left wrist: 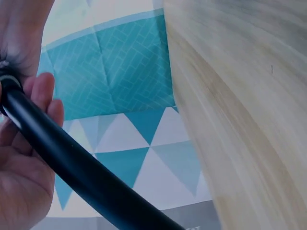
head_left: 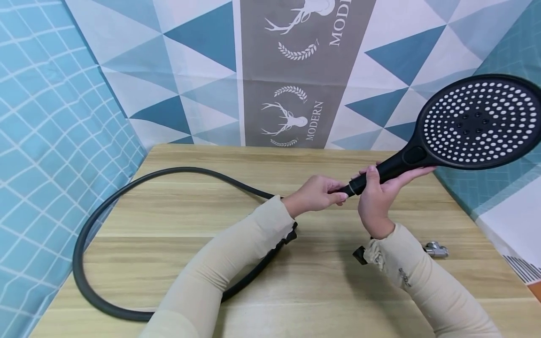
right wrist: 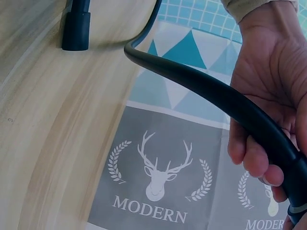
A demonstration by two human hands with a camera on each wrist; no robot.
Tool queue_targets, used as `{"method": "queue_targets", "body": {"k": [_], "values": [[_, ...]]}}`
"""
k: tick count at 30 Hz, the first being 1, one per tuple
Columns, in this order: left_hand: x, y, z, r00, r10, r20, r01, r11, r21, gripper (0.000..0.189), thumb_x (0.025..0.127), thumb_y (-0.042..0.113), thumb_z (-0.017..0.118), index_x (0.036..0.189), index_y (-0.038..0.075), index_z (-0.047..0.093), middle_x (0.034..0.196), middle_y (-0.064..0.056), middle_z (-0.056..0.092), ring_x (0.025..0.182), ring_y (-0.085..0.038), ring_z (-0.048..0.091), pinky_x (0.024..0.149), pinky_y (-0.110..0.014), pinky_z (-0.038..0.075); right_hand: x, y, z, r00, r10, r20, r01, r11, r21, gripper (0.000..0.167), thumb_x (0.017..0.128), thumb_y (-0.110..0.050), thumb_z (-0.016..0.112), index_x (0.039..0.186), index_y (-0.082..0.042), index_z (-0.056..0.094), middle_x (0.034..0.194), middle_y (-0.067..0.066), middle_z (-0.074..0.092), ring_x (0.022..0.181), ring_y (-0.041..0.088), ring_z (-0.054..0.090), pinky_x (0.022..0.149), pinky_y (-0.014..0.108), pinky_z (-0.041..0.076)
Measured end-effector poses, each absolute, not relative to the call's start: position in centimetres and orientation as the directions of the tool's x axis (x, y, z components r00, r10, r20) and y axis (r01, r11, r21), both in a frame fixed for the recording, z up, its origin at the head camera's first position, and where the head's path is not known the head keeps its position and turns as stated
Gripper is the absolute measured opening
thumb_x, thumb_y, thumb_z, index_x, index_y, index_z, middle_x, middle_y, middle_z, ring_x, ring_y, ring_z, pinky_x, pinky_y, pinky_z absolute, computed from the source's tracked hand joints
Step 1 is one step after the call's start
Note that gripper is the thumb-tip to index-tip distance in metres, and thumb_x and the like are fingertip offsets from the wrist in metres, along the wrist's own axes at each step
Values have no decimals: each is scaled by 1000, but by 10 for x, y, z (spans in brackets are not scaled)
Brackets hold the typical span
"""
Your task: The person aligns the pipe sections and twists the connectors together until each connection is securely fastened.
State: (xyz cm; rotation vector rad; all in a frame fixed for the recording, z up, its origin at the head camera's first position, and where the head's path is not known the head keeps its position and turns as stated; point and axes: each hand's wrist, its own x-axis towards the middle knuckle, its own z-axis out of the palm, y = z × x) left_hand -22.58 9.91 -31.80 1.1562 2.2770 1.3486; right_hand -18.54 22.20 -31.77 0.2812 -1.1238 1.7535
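Observation:
A large black shower head (head_left: 482,124) with pale nozzles is held up at the right of the head view, face toward me. My right hand (head_left: 378,197) grips its handle, thumb in front and palm underneath. At the handle's lower end, my left hand (head_left: 314,193) pinches the end of a black shower hose (head_left: 186,170). Hose and handle meet in line; how far they are joined cannot be told. In the right wrist view the left hand's fingers (right wrist: 256,155) curl round the hose (right wrist: 192,81). The left wrist view shows the hose (left wrist: 72,155) running down from the hands.
The hose loops widely over the left of the wooden table (head_left: 177,263). Its other end, with a black fitting (right wrist: 76,31), lies on the wood. A chrome fitting (head_left: 437,249) lies beside the right sleeve. Patterned sheets (head_left: 203,70) stand behind and at the sides.

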Motion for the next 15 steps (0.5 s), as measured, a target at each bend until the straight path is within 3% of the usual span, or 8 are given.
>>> {"method": "queue_targets", "body": {"k": [5, 11, 15], "values": [[-222, 100, -319, -609, 737, 293, 673, 284, 683, 13, 96, 12, 60, 94, 2, 67, 58, 3, 50, 47, -6, 38, 51, -17, 33, -187, 223, -317, -490, 610, 623, -827, -99, -553, 101, 89, 18, 44, 142, -17, -35, 154, -7, 5, 81, 26, 43, 70, 31, 49], [-220, 103, -318, -572, 732, 370, 776, 336, 533, 12, 95, 14, 60, 92, 4, 66, 57, 6, 46, 51, -7, 42, 55, -16, 33, -188, 225, -317, -490, 619, 614, -824, -99, -558, 101, 89, 17, 44, 142, -17, -34, 154, -6, 6, 83, 26, 44, 70, 31, 48], [-222, 105, -318, -588, 733, 343, 757, 348, 554, 14, 96, 16, 61, 97, 4, 68, 62, 2, 54, 54, -9, 46, 56, -17, 35, -191, 228, -318, -486, 613, 622, -828, -96, -552, 101, 89, 17, 45, 142, -18, -35, 154, -6, 6, 83, 26, 44, 70, 31, 48]]}}
